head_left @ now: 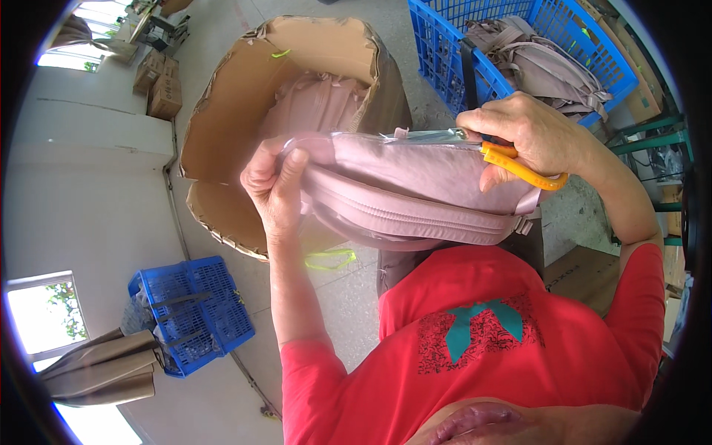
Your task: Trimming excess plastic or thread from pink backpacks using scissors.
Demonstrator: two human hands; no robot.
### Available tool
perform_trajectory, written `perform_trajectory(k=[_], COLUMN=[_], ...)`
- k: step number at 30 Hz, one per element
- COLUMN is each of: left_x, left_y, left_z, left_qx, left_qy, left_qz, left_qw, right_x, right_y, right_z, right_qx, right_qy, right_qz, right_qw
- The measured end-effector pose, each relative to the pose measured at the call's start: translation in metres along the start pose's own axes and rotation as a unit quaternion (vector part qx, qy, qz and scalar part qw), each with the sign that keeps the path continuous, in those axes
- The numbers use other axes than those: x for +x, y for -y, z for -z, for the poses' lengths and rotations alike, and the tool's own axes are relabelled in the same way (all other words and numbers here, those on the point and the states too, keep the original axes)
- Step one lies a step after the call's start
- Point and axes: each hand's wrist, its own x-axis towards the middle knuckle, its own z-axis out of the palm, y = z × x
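Note:
A pale pink backpack [415, 170] lies sideways across the front of my body, its long zip seam along the lower side. My left hand [276, 189] grips its left end, the thumb on the near side. Orange-handled scissors [523, 167] sit in my right hand [530, 133], at the backpack's upper right end. The blades point left along its top edge, where a clear, shiny strip shows; whether they touch the cloth I cannot tell. Something glossy and see-through, like plastic film, shows around the backpack's left end and lower edge.
Beyond my left hand stands a big open cardboard box [222, 111] with pink bags [319, 104] inside. A blue crate [445, 55] holding more bags [545, 63] stands far right. Another blue crate [196, 308] is by the left wall. Small cartons [163, 93] are stacked far left.

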Motion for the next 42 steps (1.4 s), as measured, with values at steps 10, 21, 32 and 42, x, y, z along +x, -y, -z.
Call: perform_trajectory(k=[10, 21, 32, 42], left_x=[-0.002, -0.003, 0.004, 0.005], left_y=[0.001, -0.002, -0.024, -0.031], left_z=[-0.004, -0.009, -0.022, -0.032], left_qx=[0.016, 0.05, -0.015, 0.032], left_qy=[-0.008, -0.033, 0.001, 0.025], left_qz=[0.006, 0.022, 0.074, 0.068], left_qw=[1.0, 0.998, 0.997, 0.997], right_x=[0.0, -0.003, 0.009, 0.024], right_y=[0.014, 0.008, 0.016, 0.026], right_z=[0.002, -0.008, 0.01, 0.014], right_qx=[-0.021, -0.016, -0.051, -0.139], right_qy=[0.0, -0.018, -0.04, -0.001], right_qz=[-0.039, -0.034, -0.089, -0.059], right_qw=[0.999, 0.999, 0.994, 0.989])
